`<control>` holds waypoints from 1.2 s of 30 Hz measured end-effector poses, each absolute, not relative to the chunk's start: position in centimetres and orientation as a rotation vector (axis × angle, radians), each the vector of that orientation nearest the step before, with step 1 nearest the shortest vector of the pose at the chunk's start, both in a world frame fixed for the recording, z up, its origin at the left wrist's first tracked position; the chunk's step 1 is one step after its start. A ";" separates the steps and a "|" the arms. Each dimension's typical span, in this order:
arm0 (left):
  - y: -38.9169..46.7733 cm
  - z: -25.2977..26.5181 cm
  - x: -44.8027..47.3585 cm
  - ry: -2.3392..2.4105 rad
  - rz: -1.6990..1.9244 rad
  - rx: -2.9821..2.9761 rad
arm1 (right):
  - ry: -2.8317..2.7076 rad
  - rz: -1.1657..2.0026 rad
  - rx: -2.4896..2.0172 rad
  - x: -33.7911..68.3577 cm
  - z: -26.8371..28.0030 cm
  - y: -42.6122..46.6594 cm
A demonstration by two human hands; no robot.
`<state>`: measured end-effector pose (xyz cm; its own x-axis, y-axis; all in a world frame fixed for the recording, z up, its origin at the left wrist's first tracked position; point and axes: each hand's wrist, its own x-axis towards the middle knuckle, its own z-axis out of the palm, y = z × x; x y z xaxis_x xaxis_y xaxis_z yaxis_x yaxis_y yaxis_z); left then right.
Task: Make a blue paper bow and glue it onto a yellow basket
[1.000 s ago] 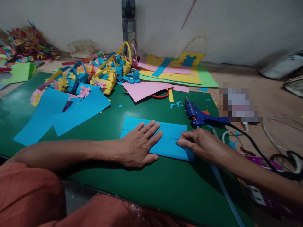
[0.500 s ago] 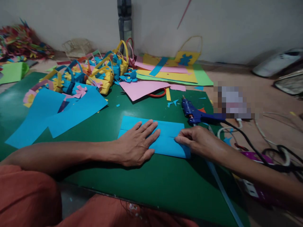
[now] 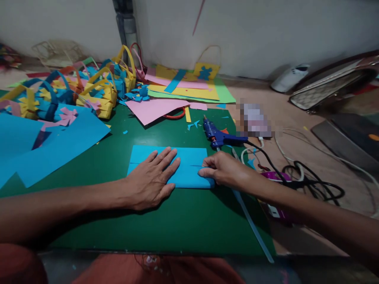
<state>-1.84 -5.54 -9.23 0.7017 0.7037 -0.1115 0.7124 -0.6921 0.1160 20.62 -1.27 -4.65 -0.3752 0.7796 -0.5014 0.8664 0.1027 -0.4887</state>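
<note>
A folded sheet of blue paper (image 3: 189, 156) lies on the green tabletop, a seam running lengthwise along its middle. My left hand (image 3: 155, 177) rests flat across its left part, fingers spread. At the right end of the sheet, my right hand (image 3: 217, 167) pinches the edge between thumb and curled fingers, close to the seam. Just beyond that hand lies a blue hot glue gun (image 3: 214, 134), its nozzle pointing away. A long translucent glue stick (image 3: 251, 225) stretches from beneath my right forearm toward the table's near right corner.
Small paper baskets (image 3: 100, 94) with handles crowd the back left, behind large blue sheets (image 3: 68, 138). Pink paper (image 3: 156, 108) covers red-handled scissors (image 3: 176, 115). Stacked coloured sheets (image 3: 222, 88) lie farther back. Cables (image 3: 316, 185) and a purple power strip (image 3: 272, 176) sit right of the table.
The view has turned right, so everything appears farther left. The blue sheet's lower right corner looks flatter now. Both hands keep their places on the paper.
</note>
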 end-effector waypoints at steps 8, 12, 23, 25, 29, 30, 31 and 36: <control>-5.3 -9.3 -1.7 1.141 -0.089 2.715 | 2.284 -1.012 1.653 20.7 -4.9 -1.2; -5.2 -9.0 -1.8 1.125 -0.110 2.687 | 2.300 -0.997 1.630 20.8 -5.3 -1.0; -5.1 -8.6 -2.2 1.128 -0.052 2.647 | 2.327 -0.960 1.612 21.4 -6.5 -0.3; -5.2 -8.7 -2.3 1.129 -0.033 2.641 | 2.318 -0.966 1.620 21.4 -6.5 -0.3; -5.1 -8.8 -2.3 1.140 -0.031 2.661 | 2.323 -0.935 1.631 21.1 -6.2 -0.4; -5.1 -8.8 -2.2 1.145 -0.037 2.674 | 2.334 -0.908 1.625 21.1 -6.0 -0.5; -5.1 -8.9 -2.2 1.152 -0.045 2.687 | 2.349 -0.876 1.612 21.0 -5.9 -0.5; -5.3 -9.1 -1.9 1.167 -0.078 2.722 | 2.454 -0.489 1.530 20.8 -5.2 -1.6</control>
<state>-1.90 -5.32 -9.07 0.6905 0.7136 -0.1181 0.7230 -0.6758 0.1433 20.79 -1.58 -5.16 -0.4399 0.8289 -0.3456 0.8981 0.4065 -0.1680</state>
